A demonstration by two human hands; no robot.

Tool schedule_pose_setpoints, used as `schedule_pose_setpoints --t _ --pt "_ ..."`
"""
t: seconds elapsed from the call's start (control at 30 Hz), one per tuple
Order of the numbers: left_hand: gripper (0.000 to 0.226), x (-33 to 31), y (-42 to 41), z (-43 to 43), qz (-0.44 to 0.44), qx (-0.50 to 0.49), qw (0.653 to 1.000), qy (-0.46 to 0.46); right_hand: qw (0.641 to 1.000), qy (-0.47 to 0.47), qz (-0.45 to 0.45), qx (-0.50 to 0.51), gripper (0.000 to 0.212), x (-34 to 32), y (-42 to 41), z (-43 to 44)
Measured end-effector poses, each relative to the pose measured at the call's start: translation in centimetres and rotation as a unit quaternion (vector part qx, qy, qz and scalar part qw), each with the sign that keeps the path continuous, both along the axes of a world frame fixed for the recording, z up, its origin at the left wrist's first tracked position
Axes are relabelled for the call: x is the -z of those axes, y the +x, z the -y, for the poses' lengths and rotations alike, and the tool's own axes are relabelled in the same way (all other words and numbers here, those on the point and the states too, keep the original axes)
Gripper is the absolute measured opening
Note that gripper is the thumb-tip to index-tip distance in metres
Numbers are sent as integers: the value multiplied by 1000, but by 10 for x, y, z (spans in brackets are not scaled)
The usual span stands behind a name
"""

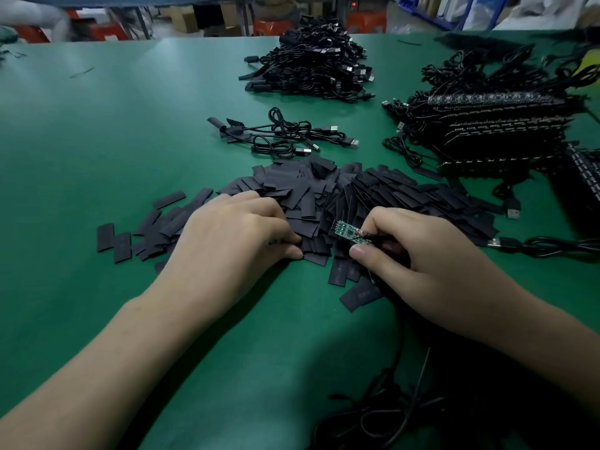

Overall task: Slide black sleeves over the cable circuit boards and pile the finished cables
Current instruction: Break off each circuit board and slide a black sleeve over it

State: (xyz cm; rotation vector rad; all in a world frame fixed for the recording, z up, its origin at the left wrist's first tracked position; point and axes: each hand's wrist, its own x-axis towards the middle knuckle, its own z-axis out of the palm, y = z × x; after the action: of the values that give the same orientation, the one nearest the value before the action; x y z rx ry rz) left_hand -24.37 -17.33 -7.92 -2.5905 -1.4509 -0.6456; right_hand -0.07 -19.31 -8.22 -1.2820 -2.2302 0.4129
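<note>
A heap of flat black sleeves (324,190) spreads across the green table (97,141) in front of me. My left hand (233,232) lies palm down on the heap's near left part, thumb and fingers pinching at a sleeve (311,246). My right hand (418,251) holds a cable by its small green circuit board (349,233), which points left toward the left hand's fingertips. The board is bare. That cable's black cord (399,368) trails down toward me under my right wrist.
A few sleeved cables (279,134) lie behind the heap. A large pile of finished cables (311,66) sits farther back. Stacked cables with bare boards (493,131) fill the right side. A loose USB plug (496,243) lies right of my hand.
</note>
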Motion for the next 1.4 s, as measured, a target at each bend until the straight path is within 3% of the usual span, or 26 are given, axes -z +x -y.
schedule_pose_setpoints --t 0.53,0.7,0.87,1.17,1.4 --pt "17 5 -2 -3 100 19 994 -35 1000 -2 -8 11 20 4 0 -1" --pt "27 6 3 -5 38 8 999 -2 1000 -12 -19 16 22 2 -1 0" --pt "17 7 2 -6 27 20 999 14 997 -33 -60 17 31 1 -1 1" --pt "22 6 4 1 151 55 987 0 996 -50 -72 23 32 -5 1 1" --pt "18 4 9 6 187 74 979 5 997 -50 -55 16 28 -4 1 0"
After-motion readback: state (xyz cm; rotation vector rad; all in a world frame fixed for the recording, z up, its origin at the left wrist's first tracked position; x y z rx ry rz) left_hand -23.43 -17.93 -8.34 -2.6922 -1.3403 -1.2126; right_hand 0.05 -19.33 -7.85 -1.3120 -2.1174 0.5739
